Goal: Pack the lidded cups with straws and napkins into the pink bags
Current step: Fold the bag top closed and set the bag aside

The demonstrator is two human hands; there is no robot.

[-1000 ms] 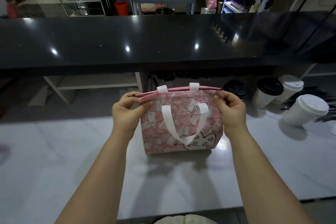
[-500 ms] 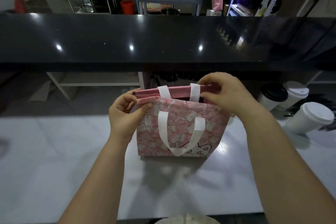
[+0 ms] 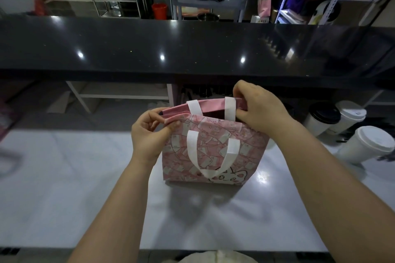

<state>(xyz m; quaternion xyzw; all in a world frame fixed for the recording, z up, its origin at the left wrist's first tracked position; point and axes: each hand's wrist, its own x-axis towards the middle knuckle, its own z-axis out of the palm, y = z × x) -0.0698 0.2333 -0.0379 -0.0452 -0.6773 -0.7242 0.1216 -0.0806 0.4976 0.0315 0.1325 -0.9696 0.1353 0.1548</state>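
1. The bag (image 3: 213, 151) is standing upright on the white desk (image 3: 64, 188), near the middle, with its mouth only narrowly parted
2. The left hand (image 3: 149, 134) is pinching the near rim at the left corner; its grip is closed on the fabric
3. The right hand (image 3: 258, 111) is pinching the far rim at the right end; its grip is likewise closed on the fabric
4. Judgement: the step in hand is opening the mouth. It is best done by drawing the two rims apart evenly, near rim toward the person and far rim away, while keeping the base flat so the bag is not tipping
5. The near handle (image 3: 211, 156) is hanging down the front; the far handle is standing at the rim and could be blocking the opening
6. The cups (image 3: 350, 132) are standing to the right, near the bag, none yet packed
7. A black counter (image 3: 192, 49) is overhanging just behind the bag, limiting room rearward; the desk to the left and front is lying open for movement
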